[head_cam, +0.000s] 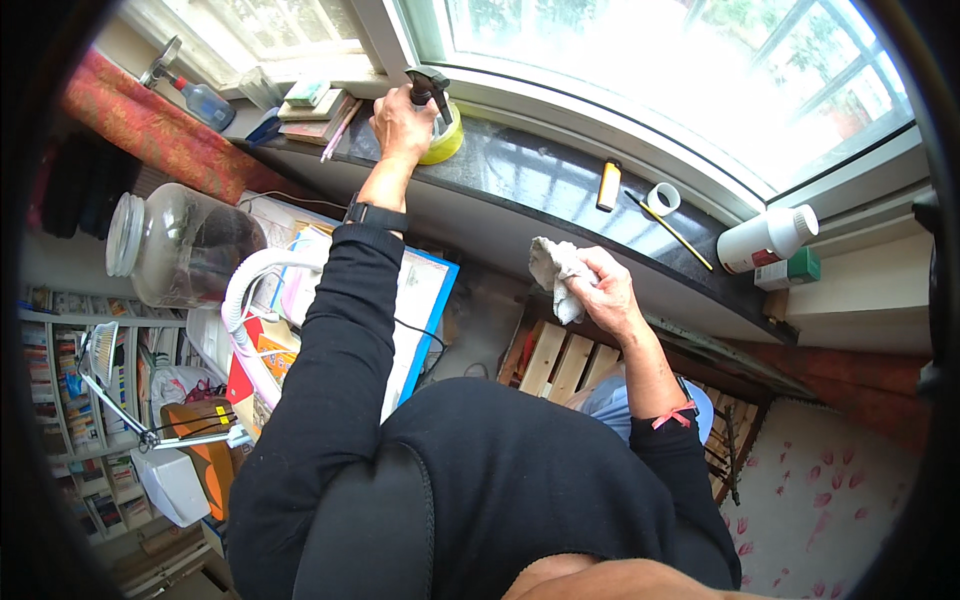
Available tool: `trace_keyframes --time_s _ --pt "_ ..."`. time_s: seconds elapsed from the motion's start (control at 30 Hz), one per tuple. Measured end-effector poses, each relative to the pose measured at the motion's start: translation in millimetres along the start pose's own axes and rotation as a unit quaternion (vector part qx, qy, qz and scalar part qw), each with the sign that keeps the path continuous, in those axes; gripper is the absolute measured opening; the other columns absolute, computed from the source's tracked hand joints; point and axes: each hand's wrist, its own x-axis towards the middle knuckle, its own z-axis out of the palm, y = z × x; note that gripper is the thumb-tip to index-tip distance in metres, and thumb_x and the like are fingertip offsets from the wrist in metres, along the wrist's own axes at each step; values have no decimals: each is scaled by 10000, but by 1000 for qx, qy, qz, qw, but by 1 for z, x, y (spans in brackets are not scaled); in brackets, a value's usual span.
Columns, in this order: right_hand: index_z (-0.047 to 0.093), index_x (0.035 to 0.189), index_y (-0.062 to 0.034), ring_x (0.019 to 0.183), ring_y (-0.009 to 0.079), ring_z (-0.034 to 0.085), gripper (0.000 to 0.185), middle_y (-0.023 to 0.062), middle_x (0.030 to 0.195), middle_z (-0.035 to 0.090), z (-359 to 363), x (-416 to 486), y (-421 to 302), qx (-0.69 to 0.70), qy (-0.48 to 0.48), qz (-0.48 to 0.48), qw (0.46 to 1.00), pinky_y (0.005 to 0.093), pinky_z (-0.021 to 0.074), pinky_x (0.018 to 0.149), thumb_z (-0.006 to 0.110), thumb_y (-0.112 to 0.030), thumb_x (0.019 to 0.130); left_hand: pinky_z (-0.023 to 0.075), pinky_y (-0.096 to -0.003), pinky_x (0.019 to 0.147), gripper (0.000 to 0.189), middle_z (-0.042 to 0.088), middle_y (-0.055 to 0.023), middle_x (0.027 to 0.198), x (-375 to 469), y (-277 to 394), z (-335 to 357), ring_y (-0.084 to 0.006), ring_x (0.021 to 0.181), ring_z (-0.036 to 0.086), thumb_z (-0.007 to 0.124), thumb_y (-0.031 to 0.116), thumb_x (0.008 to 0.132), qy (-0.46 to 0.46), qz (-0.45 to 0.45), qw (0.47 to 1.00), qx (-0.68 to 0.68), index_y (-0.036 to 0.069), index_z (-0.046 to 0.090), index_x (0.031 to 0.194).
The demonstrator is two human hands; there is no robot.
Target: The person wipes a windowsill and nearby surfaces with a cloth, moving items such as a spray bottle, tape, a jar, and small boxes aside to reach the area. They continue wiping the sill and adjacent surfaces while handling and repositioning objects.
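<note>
My left hand (403, 126) is closed around a spray bottle with a black trigger head (429, 81) on the dark stone windowsill (517, 161). Against the bottle is a yellow, ring-like object (448, 142), perhaps a roll of tape; my fingers hide much of the bottle, and I cannot tell whether it stands inside the ring. A crumpled, whitish cloth (559, 274) is pinched in my right hand (613, 294), held in the air in front of the sill's edge.
Along the sill are a small yellow-and-white container (609, 186), a white ring (664, 199), a thin yellow stick (679, 238), a white bottle (765, 238), a green-and-white box (796, 268) and stacked books (319, 116). A large jar (199, 244) and white lamp (238, 300) stand left.
</note>
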Motion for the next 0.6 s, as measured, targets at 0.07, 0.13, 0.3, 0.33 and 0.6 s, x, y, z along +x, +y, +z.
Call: trace_keyframes --time_s 0.07,0.13,0.3,0.33,0.6 --pt "647 1101 -23 894 97 629 217 22 984 660 -2 0 2 83 -10 21 996 263 523 806 665 -72 891 420 -474 928 387 615 -60 1108 -9 2 1 -303 1106 545 748 252 755 61 75 995 9 94 630 1088" --pt "651 1102 -26 850 92 631 208 26 957 675 -6 2 4 140 15 60 988 256 524 773 655 -77 900 427 -452 928 357 606 -74 1107 -22 5 -1 -308 1087 546 742 190 753 89 135 985 -60 94 614 1073" --pt "593 1247 -17 923 113 631 326 43 1073 664 -17 17 -11 353 83 114 925 274 510 831 606 -110 935 430 -457 970 404 597 -122 1130 -40 35 -25 -339 1102 542 752 117 699 99 230 960 -128 70 599 1070" --pt "539 1308 -12 1009 136 617 373 56 1150 638 -18 19 -18 417 90 85 900 307 498 893 588 -137 960 430 -457 980 425 596 -128 1139 -45 44 -32 -346 1109 540 757 107 682 87 248 955 -135 65 597 1073" --pt "553 1311 -38 1123 197 582 372 84 1214 605 -13 11 -76 117 78 -173 975 331 434 994 577 -66 941 429 -445 918 524 599 -83 1129 -129 119 -33 -314 1088 557 798 155 639 -110 394 889 -206 104 601 1122"
